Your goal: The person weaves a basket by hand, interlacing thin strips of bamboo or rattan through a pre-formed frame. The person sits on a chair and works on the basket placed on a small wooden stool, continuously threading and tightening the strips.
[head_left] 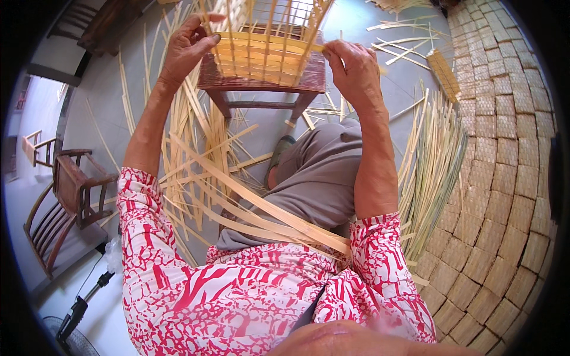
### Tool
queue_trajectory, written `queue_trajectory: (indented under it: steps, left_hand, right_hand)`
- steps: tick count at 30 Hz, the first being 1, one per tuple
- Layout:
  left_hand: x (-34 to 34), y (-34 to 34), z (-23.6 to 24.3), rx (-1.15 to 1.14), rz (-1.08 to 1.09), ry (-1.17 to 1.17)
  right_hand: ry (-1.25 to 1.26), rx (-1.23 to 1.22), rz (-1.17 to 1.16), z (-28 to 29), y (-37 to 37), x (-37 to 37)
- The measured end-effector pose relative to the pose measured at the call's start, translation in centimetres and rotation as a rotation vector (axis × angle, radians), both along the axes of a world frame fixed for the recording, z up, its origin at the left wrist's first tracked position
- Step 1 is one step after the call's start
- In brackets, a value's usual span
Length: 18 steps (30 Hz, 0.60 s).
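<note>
Few loose strips (279, 222) across the lap. Right hand (356, 68) has its grip pinched on a yellow strip (267, 40); left hand (185, 50) is half-curled by the other end, can't tell if it's holding. Basket (255, 64)'s on the stool (208, 78): lower wall woven, uprights (285, 24) bare, so probably plenty left.

Arms (377, 160) forward, left hand (187, 48) and right hand (355, 72) well apart, fingers (338, 52) bent
</note>
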<state>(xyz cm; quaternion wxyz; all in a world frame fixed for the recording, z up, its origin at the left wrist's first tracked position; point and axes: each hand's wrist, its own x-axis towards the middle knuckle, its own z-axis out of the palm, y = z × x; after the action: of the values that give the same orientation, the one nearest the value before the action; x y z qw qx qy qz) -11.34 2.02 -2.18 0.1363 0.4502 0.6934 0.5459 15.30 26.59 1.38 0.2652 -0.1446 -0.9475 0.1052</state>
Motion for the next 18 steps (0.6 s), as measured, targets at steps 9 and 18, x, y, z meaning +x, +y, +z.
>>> queue_trajectory:
  steps: [9, 18]
  left_hand:
    - [4.5, 0.4, -4.7, 0.266, 0.232, -0.218]
    - [9.2, -0.8, 0.1, 0.261, 0.255, 0.521]
  right_hand:
    - [-0.124, -0.266, 0.093, 1.6, -1.8, -0.5]
    - [-0.095, -0.291, 0.162, 1.5, -3.0, -1.2]
